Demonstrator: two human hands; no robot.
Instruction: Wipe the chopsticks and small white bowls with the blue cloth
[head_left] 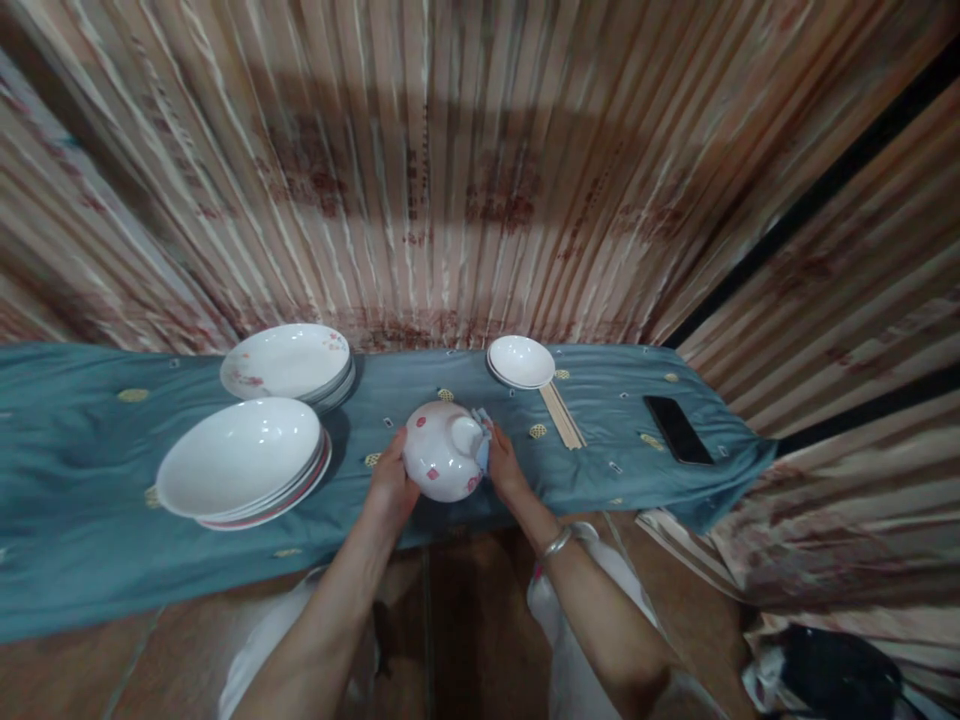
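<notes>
Between my two hands is a white bowl [436, 462] with small red marks, tipped so that its outside and foot ring face up and to the right. My left hand [391, 482] is closed on the bowl's left side. A light blue cloth [483, 445] is pinched in my right hand [507, 465], pressed against the bowl's right side by the foot. The fingers of both hands are partly hidden behind the bowl and cloth. A bracelet circles my right wrist.
Stacked deep plates [240, 455] and flowered oval plates [289, 358] stand on the left of the blue tablecloth [420, 375]. Small white bowls [522, 360], wooden chopsticks [561, 416] and a black phone [677, 429] lie to the right. A patterned curtain [465, 180] hangs behind.
</notes>
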